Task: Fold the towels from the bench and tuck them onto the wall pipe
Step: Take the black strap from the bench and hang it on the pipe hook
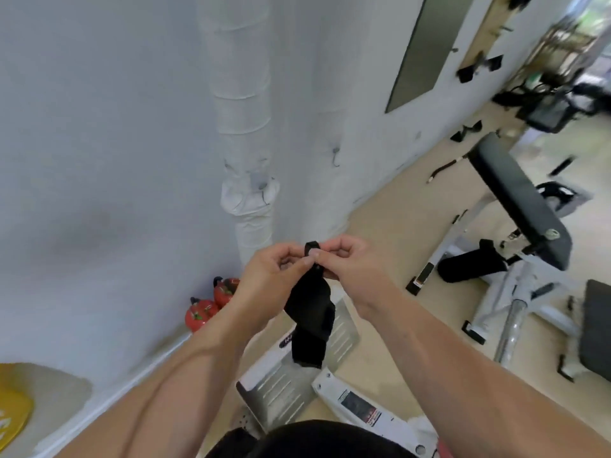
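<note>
Folding, seemingly: left hand [274, 276] and right hand [348, 269] fingers [330, 256] clamped on dangling black fabric towel [310, 314]; next, tuck onto white wrapped wall pipe [243, 127].

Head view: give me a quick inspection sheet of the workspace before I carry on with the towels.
Surface: tan floor; no table in view.
Job's things: black cloth hangs from both hands in front of the wrapped white wall pipe; padded bench at right.
Clutter: two red kettlebells by the wall; yellow disc lower left; ribbed metal plate below the hands.
Grippers: left hand and right hand both pinch the cloth's top loop.
Cables: black cord or strap on the floor; cannot tell which.
Surroundings: white wall, mirror; far gym gear blurred.
</note>
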The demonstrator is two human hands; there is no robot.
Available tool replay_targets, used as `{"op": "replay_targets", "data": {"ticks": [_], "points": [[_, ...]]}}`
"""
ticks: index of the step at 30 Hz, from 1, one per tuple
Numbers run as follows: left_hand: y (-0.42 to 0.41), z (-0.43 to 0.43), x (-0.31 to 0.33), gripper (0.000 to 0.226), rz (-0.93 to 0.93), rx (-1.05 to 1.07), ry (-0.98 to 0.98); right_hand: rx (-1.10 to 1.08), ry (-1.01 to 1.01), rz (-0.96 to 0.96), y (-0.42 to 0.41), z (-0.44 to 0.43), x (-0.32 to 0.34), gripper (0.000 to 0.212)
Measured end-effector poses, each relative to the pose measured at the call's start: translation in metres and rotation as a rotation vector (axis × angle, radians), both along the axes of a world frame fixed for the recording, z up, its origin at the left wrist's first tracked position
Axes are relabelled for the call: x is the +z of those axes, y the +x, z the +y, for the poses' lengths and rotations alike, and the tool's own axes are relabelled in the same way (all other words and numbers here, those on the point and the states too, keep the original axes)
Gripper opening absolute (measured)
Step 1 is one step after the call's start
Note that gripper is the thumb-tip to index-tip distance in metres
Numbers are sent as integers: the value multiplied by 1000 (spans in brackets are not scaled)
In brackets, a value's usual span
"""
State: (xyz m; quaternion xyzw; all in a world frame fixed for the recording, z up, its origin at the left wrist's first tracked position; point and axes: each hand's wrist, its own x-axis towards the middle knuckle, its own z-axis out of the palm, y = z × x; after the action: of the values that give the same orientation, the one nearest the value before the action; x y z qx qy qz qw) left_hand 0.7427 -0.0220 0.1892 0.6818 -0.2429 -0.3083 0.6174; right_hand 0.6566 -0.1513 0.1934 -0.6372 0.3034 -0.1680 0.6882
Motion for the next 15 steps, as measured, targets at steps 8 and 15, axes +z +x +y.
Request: {"op": "replay_targets", "data": {"ticks": [8,15], "points": [[86,-44,5,13,-35,-255,-9,-59,63,18,43,-23,12,21],[115,-74,2,16,73,-317,-28,-99,-6,50,65,-44,16,10]]}}
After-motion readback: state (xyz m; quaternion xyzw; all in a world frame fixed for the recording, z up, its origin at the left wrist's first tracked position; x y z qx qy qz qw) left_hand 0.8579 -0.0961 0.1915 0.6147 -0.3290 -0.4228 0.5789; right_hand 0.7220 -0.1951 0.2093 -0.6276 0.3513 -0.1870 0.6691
